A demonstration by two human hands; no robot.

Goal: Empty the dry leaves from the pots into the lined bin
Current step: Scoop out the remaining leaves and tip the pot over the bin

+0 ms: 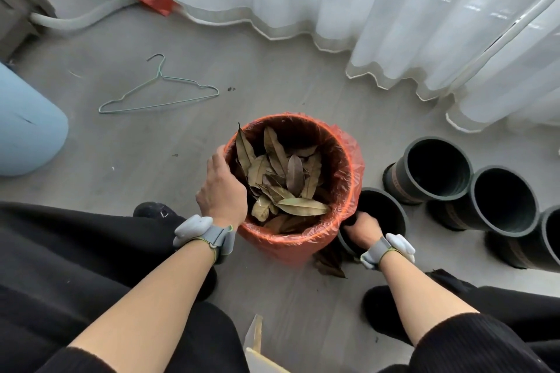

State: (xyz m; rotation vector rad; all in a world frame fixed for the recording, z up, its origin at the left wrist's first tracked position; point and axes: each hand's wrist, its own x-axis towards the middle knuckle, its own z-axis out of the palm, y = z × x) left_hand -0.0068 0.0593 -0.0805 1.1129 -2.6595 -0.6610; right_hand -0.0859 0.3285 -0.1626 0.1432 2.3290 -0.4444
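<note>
An orange-lined bin stands on the floor, holding a heap of dry brown leaves. My left hand grips the bin's left rim, fingers curled over the edge. My right hand grips the near rim of a dark pot standing right beside the bin on its right. Three more dark pots stand in a row further right; their insides look dark and bare. A few dry leaves lie on the floor below the held pot.
A wire clothes hanger lies on the grey floor to the far left. White curtains hang along the back and right. A pale blue container stands at the left edge. My black-clad legs fill the bottom.
</note>
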